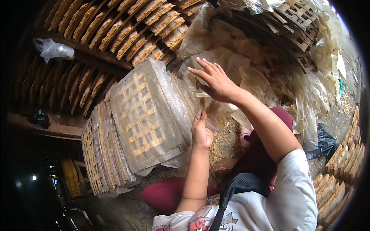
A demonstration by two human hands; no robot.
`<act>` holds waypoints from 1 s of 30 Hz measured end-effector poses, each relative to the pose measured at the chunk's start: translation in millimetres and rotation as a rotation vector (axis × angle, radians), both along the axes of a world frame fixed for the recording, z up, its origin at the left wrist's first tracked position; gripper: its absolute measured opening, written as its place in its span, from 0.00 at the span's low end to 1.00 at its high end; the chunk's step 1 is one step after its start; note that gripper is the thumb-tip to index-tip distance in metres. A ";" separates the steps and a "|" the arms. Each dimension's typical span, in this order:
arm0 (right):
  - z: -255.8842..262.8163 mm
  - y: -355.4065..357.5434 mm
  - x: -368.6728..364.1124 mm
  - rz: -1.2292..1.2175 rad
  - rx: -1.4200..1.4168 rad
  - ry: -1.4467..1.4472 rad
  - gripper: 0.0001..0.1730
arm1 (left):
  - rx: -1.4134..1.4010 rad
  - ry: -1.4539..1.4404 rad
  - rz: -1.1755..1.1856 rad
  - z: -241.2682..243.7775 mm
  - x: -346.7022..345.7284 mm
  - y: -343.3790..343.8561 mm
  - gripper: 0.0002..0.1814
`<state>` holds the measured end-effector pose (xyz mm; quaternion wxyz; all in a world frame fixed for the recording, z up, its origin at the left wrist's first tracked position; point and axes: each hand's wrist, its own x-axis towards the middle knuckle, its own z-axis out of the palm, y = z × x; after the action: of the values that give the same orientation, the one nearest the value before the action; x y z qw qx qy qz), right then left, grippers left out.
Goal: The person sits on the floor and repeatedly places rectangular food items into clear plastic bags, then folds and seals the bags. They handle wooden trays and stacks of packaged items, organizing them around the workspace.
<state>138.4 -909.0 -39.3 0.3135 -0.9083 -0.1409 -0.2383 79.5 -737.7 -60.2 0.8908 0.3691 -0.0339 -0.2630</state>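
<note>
My left hand (203, 134) is raised in front of me, its fingers closed on the edge of a clear plastic sheet (212, 119). What lies behind that edge is partly hidden. Above it, my right hand (219, 82) is held flat with the fingers stretched out and slightly apart, and no object shows in it. Crumpled, stained plastic sheets (228, 65) lie beyond both hands. Left of my left hand stands a leaning stack of woven bamboo trays (99, 150). A cloudy plastic sheet (138, 115) covers the nearest tray face.
Racks of crumbly yellowish slabs (124, 31) rise at upper left. More bamboo trays (300, 17) and hanging plastic (306, 106) are at upper right. Further slabs (345, 160) stand at far right near a black plastic bag (321, 141). Crumbs (225, 141) cover the floor.
</note>
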 end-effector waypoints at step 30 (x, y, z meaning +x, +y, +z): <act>3.9 36.0 -48.3 0.093 0.119 0.274 0.34 | -0.418 0.272 0.004 23.8 120.2 49.1 0.26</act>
<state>90.0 -873.0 -35.4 0.3938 -0.9046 -0.1243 -0.1054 199.7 -688.7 -36.4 0.9446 0.1381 0.0335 -0.2958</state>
